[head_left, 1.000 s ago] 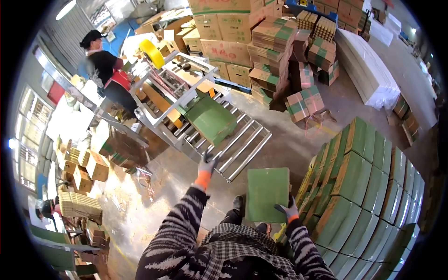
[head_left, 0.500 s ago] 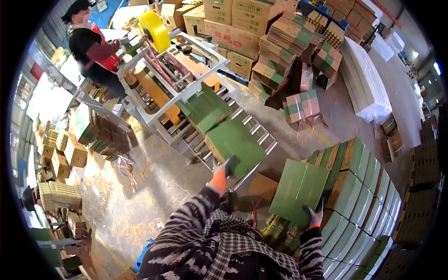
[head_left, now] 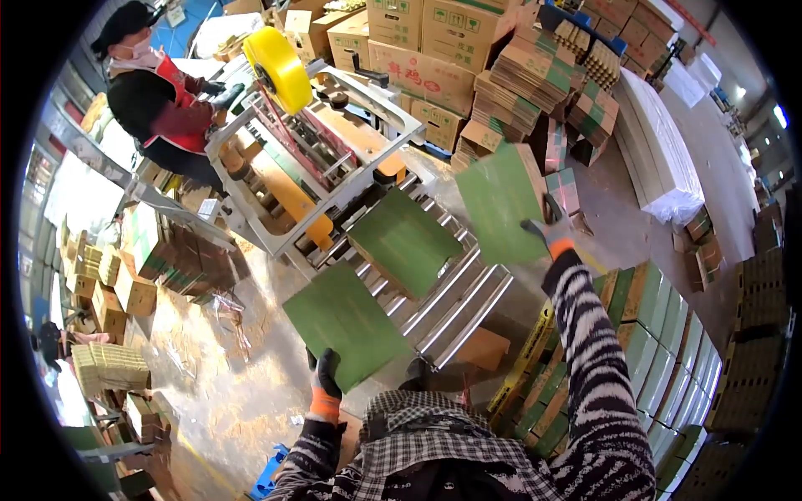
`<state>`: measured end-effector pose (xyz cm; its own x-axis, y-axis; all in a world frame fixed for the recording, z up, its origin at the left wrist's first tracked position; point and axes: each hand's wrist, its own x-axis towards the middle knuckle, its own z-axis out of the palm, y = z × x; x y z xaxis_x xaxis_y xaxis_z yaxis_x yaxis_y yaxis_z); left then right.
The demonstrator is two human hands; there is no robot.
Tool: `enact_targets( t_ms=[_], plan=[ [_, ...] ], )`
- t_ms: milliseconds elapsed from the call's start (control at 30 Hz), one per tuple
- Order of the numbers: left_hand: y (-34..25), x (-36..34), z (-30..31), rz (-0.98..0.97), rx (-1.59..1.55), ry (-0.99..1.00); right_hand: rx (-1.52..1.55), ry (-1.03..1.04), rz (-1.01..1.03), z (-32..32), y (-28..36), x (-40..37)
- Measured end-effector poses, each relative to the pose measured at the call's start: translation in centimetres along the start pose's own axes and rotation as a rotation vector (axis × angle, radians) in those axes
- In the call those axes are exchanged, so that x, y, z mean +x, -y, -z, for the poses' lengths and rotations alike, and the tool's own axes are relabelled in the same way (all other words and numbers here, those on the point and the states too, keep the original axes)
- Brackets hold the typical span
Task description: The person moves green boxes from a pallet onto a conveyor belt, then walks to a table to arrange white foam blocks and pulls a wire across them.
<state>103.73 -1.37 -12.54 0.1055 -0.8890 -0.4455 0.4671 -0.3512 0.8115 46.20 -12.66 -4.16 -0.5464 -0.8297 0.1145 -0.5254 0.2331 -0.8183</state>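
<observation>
My left hand point(head_left: 326, 377), in a dark glove with an orange cuff, grips the lower left edge of a green-topped box point(head_left: 347, 324) beside the roller conveyor. Up on the right, my right hand point(head_left: 551, 229) holds another green-topped box point(head_left: 499, 204) by its right edge, with brown cardboard showing along its side. Between the two, a third green box point(head_left: 407, 242) rests on the metal rollers point(head_left: 464, 307), touched by neither hand. The fingertips under both held boxes are partly hidden.
A taping machine point(head_left: 313, 142) with a yellow tape roll point(head_left: 277, 70) stands ahead. A co-worker point(head_left: 159, 100) is behind it at the left. Stacked green boxes point(head_left: 660, 334) fill the lower right. Flattened cartons point(head_left: 530, 67) and a wrapped white stack point(head_left: 660, 150) lie beyond.
My left hand has moved down and left with its box, off the conveyor. My right hand has lifted its box up and away from the stack. The co-worker has leaned nearer the machine.
</observation>
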Motion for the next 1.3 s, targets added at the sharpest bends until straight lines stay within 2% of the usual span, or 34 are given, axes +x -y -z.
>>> enact_targets(
  t_ms=[33, 67, 133, 200, 267, 300, 333, 400, 467, 533, 600, 667, 767, 800, 833, 900, 967, 1033, 1100, 1167, 1233, 1267, 1300],
  plan=[
    [-0.6, 1.8, -1.0, -0.029, -0.037, 0.006, -0.148, 0.017, -0.035, -0.8, 3.4, 1.3],
    [-1.3, 3.0, -2.3, -0.027, -0.037, 0.007, -0.15, 0.016, -0.037, -2.0, 4.8, 2.7],
    [-2.7, 4.4, -4.9, -0.03, -0.065, 0.049, 0.086, 0.187, -0.138, -3.7, 6.2, 5.0],
    [-1.2, 7.2, -3.9, -0.031, -0.089, 0.076, 0.088, 0.233, -0.14, -5.9, 4.1, 6.6],
    [0.0, 9.0, -2.5, 0.067, -0.078, 0.042, 0.091, 0.283, -0.147, -7.4, 1.5, 7.2],
    [-0.1, 9.8, -1.8, 0.072, -0.073, 0.039, 0.222, 0.39, -0.195, -7.4, 0.1, 6.6],
    [-0.4, 10.3, -0.8, 0.101, -0.023, 0.089, 0.352, 0.496, -0.251, -7.2, -1.6, 5.3],
    [-1.4, 10.9, 0.3, 0.122, 0.018, 0.134, 0.53, 0.543, -0.434, -6.3, -6.8, 2.0],
    [-2.9, 10.9, 0.5, 0.24, 0.114, 0.227, 0.642, 0.479, -0.507, -4.1, -6.3, -4.3],
    [-3.7, 10.4, 0.4, 0.26, 0.146, 0.246, 0.803, 0.419, -0.716, -2.1, -7.1, -10.1],
    [-4.5, 8.8, -0.5, 0.301, 0.175, 0.335, 0.899, 0.423, -0.611, -0.4, -16.6, -16.4],
    [-4.2, 7.7, -0.4, 0.347, 0.18, 0.353, 0.882, 0.211, -0.877, 3.1, -13.1, -21.8],
    [-4.1, 5.7, -2.6, 0.452, 0.263, 0.482, 0.852, 0.105, -0.903, 8.7, -17.6, -30.0],
    [-3.8, 5.4, -3.3, 0.467, 0.286, 0.511, 0.865, 0.066, -0.911, 10.2, -16.4, -31.6],
    [-3.3, 4.9, -4.1, 0.29, 0.445, 0.611, 0.933, 0.024, -0.861, 12.5, -14.9, -33.6],
    [-2.4, 5.0, -5.5, -0.119, 0.795, 0.925, 1.054, -0.105, -0.786, 17.0, -6.0, -36.0],
    [-2.0, 4.9, -8.9, -0.071, 0.794, 1.029, 0.893, -0.245, -0.753, 21.4, -7.4, -41.6],
    [0.1, 6.5, -11.9, 0.052, 0.881, 1.067, 0.844, -0.395, -0.829, 25.7, -6.8, -47.7],
    [2.6, 5.6, -19.1, -0.025, 0.923, 1.312, 0.883, -0.6, -0.695, 29.0, -4.3, -53.0],
    [1.8, -4.5, -28.4, 0.149, 0.812, 1.466, 0.895, -0.798, -0.655, 32.2, -3.3, -59.9],
    [3.3, -15.5, -35.6, 0.577, 0.538, 1.428, 0.896, -0.967, -0.648, 34.7, -4.2, -67.6],
    [6.0, -17.9, -37.8, 0.582, 0.559, 1.482, 0.904, -1.026, -0.632, 36.0, -4.5, -71.6],
    [11.5, -11.7, -41.0, 0.668, 0.621, 1.528, 0.87, -1.111, -0.644, 32.6, -5.4, -69.8]
  ],
)
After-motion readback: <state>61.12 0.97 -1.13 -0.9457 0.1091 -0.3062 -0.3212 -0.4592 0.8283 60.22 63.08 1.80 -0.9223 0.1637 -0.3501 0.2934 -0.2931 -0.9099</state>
